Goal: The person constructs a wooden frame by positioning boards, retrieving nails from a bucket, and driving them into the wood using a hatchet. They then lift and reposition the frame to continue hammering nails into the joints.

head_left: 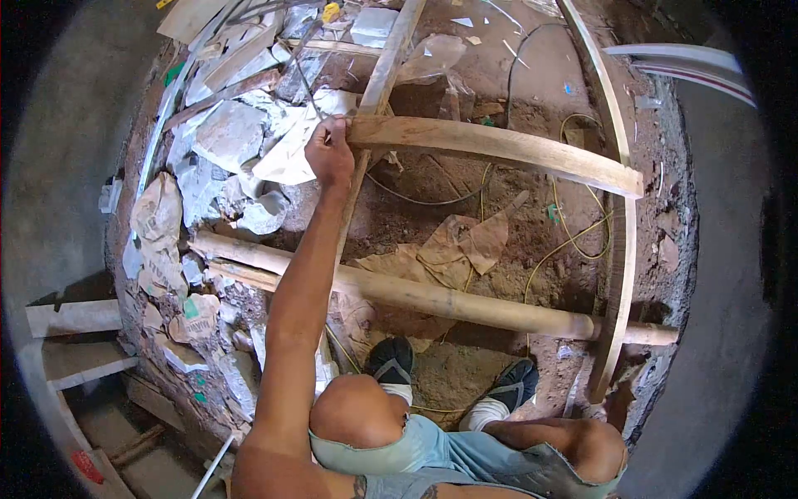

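Note:
My left hand [331, 151] reaches forward, its fingers closed in a pinch right at the left end of a squared wooden beam [499, 151]. What they hold, if anything, is too small or hidden to make out. The beam lies crosswise over two long timbers, a left timber [389, 65] and a right timber [617, 137]. A thin dark rod or cable [305, 79] runs up and away from beside my fingers. My right hand is outside the view.
A round pole [449, 301] lies across in front of my feet, under the timbers. Broken slabs [231, 135] and torn paper sacks [156, 212] cover the left side. A yellow cord [573, 241] loops over the dirt. Wooden steps [87, 362] stand at lower left.

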`<state>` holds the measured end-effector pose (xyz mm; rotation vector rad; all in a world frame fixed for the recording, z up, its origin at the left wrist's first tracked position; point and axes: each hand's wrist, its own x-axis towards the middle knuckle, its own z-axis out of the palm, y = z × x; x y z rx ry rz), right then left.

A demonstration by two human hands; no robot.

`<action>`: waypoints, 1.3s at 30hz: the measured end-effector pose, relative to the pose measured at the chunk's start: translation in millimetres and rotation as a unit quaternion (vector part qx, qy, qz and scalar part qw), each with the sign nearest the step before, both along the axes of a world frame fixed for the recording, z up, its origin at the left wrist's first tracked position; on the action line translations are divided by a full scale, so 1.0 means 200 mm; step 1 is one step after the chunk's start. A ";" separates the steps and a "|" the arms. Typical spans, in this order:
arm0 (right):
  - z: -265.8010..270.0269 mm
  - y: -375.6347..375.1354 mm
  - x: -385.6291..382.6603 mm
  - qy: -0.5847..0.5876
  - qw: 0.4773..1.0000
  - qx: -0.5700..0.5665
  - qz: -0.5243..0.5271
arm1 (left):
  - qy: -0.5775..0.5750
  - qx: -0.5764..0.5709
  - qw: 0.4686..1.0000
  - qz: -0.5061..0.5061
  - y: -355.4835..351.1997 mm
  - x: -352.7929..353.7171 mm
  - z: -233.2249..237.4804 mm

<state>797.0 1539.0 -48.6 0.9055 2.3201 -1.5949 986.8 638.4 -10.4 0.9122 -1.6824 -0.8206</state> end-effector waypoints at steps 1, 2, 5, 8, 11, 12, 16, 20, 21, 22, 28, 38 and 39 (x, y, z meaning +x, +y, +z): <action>0.05 -0.02 0.01 -0.002 1.000 -0.001 0.003 | 0.011 0.001 1.000 -0.006 0.01 0.00 0.00; 0.10 -0.04 0.01 -0.008 1.000 0.000 0.008 | 0.023 0.001 1.000 -0.011 0.02 -0.01 0.01; 0.35 -0.17 0.03 0.002 0.999 -0.011 0.041 | 0.026 0.016 1.000 -0.006 0.03 -0.01 0.01; 0.61 -0.39 -0.01 0.017 0.995 -0.020 0.095 | -0.018 0.012 1.000 0.021 -0.01 0.00 -0.06; 0.83 -0.76 -0.07 0.036 0.984 -0.039 0.172 | -0.034 -0.102 0.994 0.030 -0.01 -0.02 -0.09; 0.87 -0.89 -0.08 0.036 0.982 -0.044 0.181 | -0.064 -0.194 0.979 0.026 -0.02 0.00 -0.12; 1.07 -1.91 -0.11 0.115 0.835 0.065 0.535 | -0.064 -0.157 0.985 0.022 -0.02 -0.01 -0.09; 1.04 -2.87 0.06 0.259 0.638 0.147 0.710 | -0.044 -0.197 0.979 -0.009 -0.05 0.00 -0.14; 1.00 -3.02 0.06 0.234 0.621 0.187 0.725 | -0.082 -0.205 0.975 -0.022 -0.06 0.00 -0.16; 0.98 -3.13 0.08 0.199 0.600 0.190 0.751 | -0.093 -0.227 0.969 -0.011 -0.07 0.00 -0.20; 0.85 -3.52 0.29 0.307 0.545 0.125 0.770 | -0.081 -0.221 0.972 -0.001 -0.06 0.00 -0.17; 0.85 -3.56 0.36 0.328 0.574 0.122 0.740 | -0.061 -0.202 0.977 0.011 -0.01 -0.01 -0.12; 0.84 -3.57 0.35 0.330 0.573 0.122 0.740 | -0.061 -0.203 0.977 0.013 -0.02 -0.01 -0.13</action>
